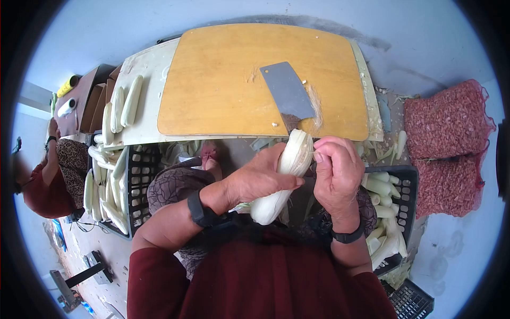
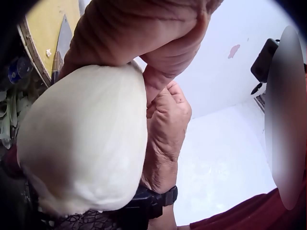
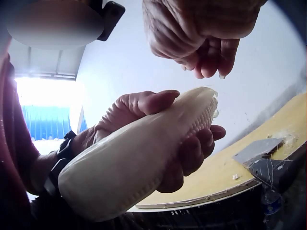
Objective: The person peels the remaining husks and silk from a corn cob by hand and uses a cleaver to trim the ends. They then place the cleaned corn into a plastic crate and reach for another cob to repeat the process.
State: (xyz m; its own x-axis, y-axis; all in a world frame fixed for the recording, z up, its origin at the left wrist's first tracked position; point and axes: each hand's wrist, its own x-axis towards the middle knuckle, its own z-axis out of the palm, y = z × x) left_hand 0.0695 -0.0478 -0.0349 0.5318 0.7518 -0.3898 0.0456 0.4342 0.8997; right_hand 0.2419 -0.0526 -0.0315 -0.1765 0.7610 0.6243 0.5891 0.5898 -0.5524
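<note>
In the head view my left hand [image 1: 257, 173] grips a pale ear of corn [image 1: 270, 206] near its upper part, thumb across the front. The ear tilts, its tip towards the board. Thin pale husk covers most of it; rows of kernels [image 3: 204, 117] show along one side in the right wrist view. My right hand [image 1: 338, 178] is beside the tip, fingers curled and thumb against the forefinger, pinching fine corn silk. Seen from the left wrist, the ear's blunt end [image 2: 86, 143] hides much of the view. A cleaver [image 1: 287, 90] lies on the yellow board [image 1: 212, 80] beyond the ear.
Several husked ears [image 1: 132, 101] lie on the table's left. A black crate of corn [image 1: 143, 186] stands at left, another crate [image 1: 408, 186] at right. Red mesh sacks [image 1: 449, 122] are stacked by the right wall. Another person [image 1: 50, 186] is at far left.
</note>
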